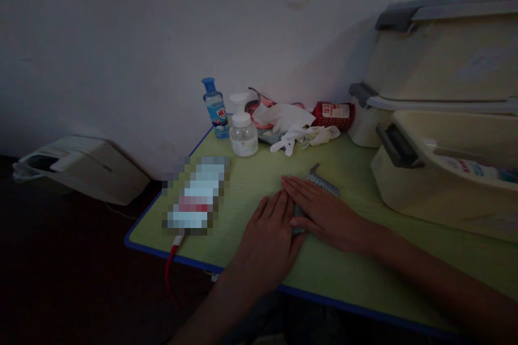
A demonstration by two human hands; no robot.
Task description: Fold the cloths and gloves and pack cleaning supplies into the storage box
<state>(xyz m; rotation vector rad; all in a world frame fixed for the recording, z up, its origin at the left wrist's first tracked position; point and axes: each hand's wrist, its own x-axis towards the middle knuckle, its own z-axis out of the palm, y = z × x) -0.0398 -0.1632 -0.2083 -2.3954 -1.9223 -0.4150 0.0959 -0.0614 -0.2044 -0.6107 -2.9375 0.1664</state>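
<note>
On the green tabletop (246, 188) my left hand (267, 240) lies palm down, its fingers stretched out. My right hand (324, 213) rests flat beside it, fingers extended and tips touching the left fingers. Under both palms is a small greyish cloth piece (300, 214), mostly covered. A dark checked strip (324, 180) pokes out past the right hand; it seems to belong to that cloth, whose kind I cannot make out. Neither hand grips anything.
A pixelated phone (198, 191) with a red cable (169, 275) lies at left. Behind stand a blue bottle (216, 113), a clear jar (243, 137), white gloves (299, 135) and a red bottle (334, 115). Beige bins (429, 199) occupy the right.
</note>
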